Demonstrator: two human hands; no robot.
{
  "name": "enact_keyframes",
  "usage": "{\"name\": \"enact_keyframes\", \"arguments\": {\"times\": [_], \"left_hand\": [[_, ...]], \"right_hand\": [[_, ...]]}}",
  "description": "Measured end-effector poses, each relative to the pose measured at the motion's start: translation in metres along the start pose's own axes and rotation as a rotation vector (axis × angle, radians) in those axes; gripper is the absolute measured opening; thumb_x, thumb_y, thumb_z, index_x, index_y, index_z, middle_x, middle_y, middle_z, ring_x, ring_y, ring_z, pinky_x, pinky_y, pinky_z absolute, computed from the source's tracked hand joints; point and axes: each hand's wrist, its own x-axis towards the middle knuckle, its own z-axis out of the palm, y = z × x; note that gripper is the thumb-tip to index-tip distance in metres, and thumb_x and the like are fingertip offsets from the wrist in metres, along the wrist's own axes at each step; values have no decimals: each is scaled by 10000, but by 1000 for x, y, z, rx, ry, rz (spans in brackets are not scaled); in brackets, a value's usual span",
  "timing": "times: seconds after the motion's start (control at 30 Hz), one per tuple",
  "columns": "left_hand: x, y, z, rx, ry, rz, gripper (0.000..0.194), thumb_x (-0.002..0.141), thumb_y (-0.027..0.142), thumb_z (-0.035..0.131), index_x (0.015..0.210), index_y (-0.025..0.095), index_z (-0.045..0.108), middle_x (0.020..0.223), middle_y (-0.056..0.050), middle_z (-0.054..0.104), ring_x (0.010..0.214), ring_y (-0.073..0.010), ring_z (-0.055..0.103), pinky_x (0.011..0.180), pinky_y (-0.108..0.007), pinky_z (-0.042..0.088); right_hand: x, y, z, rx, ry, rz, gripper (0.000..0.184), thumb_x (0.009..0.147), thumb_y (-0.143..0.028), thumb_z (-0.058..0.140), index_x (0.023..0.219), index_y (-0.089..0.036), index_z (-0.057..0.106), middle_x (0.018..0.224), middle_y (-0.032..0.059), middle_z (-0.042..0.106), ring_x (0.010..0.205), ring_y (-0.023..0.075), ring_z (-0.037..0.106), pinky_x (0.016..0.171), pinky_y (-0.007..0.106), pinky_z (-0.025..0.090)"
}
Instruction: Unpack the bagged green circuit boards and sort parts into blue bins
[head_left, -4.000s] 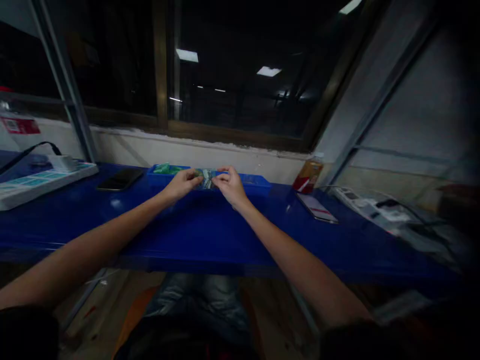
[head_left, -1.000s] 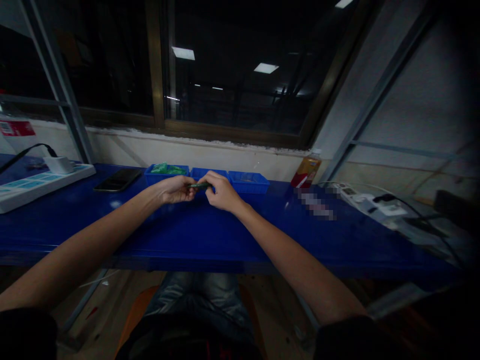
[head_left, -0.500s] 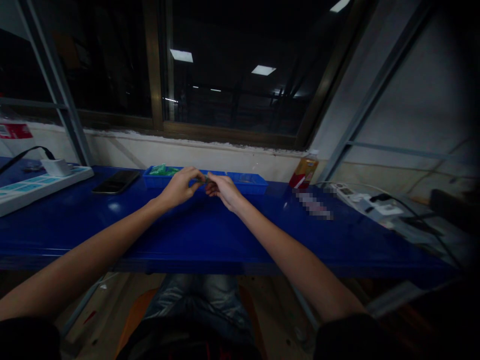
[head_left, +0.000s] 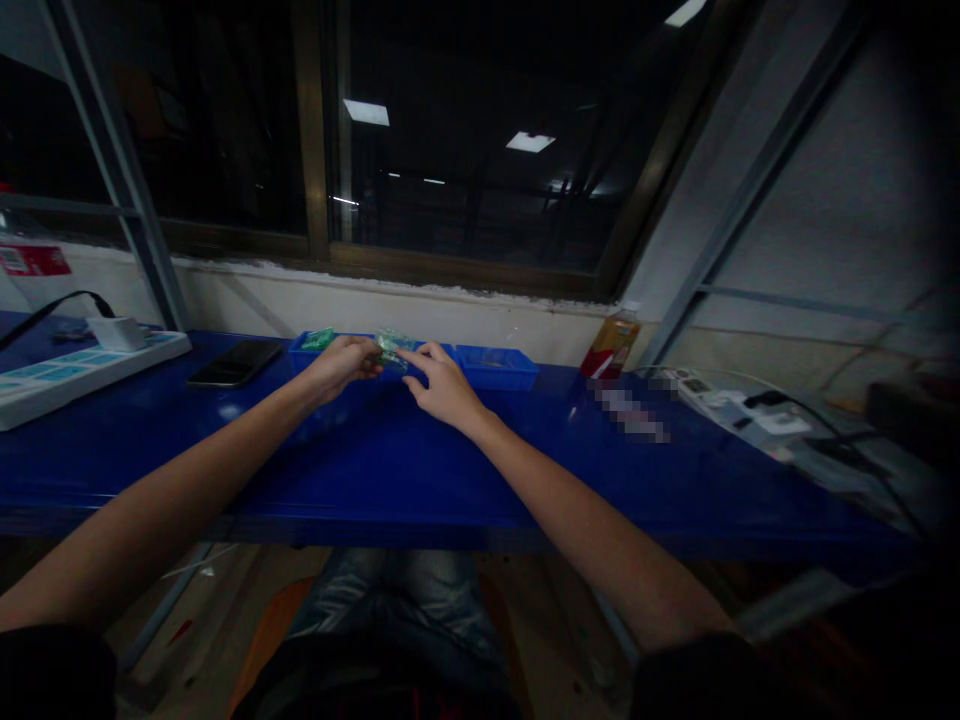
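My left hand [head_left: 345, 367] is closed on the edge of a small clear plastic packet with green in it [head_left: 391, 347]. What exactly lies inside the packet is too small to tell. Just to the right, my right hand [head_left: 444, 385] has its thumb and fingers apart, and its index fingertip reaches the packet's right edge. Both hands are above the front of a row of blue plastic bins [head_left: 499, 378] by the wall. Green packets [head_left: 319, 339] lie in the left bin. The contents of the right bin cannot be made out.
On the blue table [head_left: 420, 470], a dark phone [head_left: 234, 363] and a white power strip [head_left: 90, 375] lie to the left. A drink bottle [head_left: 611, 345] stands at the right rear, with another power strip [head_left: 739, 412] and cables beyond. A window rises behind.
The packet, mostly hidden between my fingers before, now shows spread out. My left hand has shifted slightly left and turned, and my right fingers have opened.
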Motion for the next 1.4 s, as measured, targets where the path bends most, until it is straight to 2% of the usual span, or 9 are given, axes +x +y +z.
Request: {"name": "enact_keyframes", "arguments": {"times": [0.13,0.2,0.3,0.57,0.8,0.97,1.13,1.3,1.4], "left_hand": [[10,-2,-38,629,460,305,281,772,297,478,939,133,633,885,-87,664,796,-192,607,734,-290,445],[13,-6,-58,817,624,313,324,805,312,453,1031,153,621,953,-90,668,855,-208,606,771,-301,437],[15,-17,-77,987,730,231,341,833,329,429,1076,177,613,965,-101,666,890,-237,596,753,-325,440],[21,-29,-72,1240,526,244,394,860,397,385,1050,161,637,942,-131,648,972,-280,543,776,-364,437],[25,-31,-73,1269,356,107,511,860,510,297,1125,201,607,1038,-154,630,935,-296,591,801,-403,421],[28,-27,-66,1413,294,65,631,854,561,218,1067,124,621,947,-195,658,988,-352,575,975,-570,191],[25,-30,-54,1375,260,45,638,850,564,210,1105,101,566,1025,-225,630,1060,-386,519,959,-670,65],[14,-29,-46,1290,371,205,589,863,529,241,1209,119,482,1334,-216,411,1267,-370,287,968,-659,159],[7,-22,-34,1246,345,383,540,863,479,316,1250,124,446,1322,-202,399,1247,-357,310,963,-577,282]], "right_hand": [[3,3,-2,10,109,76,148,754,-176,526,899,-178,557,923,59,497,853,172,512,794,324,428],[5,4,-6,-3,156,113,46,751,-172,524,794,-184,535,875,50,497,827,173,509,785,328,422],[5,6,-11,-12,175,151,36,743,-162,533,720,-188,522,831,39,499,824,175,509,785,322,408],[5,12,-8,-71,89,203,69,691,-133,576,660,-182,538,795,26,544,833,172,507,778,295,383],[10,24,-25,-210,235,302,59,684,-130,523,679,-176,559,732,41,541,743,175,491,719,286,377],[12,50,-45,-228,387,458,57,662,-157,510,670,-171,565,647,15,531,662,157,492,642,260,371],[11,75,-53,-233,487,560,76,657,-218,521,660,-169,579,643,13,545,663,158,506,627,258,379],[5,91,-56,-244,418,595,95,639,-214,533,666,-163,609,693,28,596,673,153,525,616,245,391],[2,95,-59,-276,319,696,100,625,-192,545,673,-177,632,677,26,614,645,155,540,591,243,389]]}}
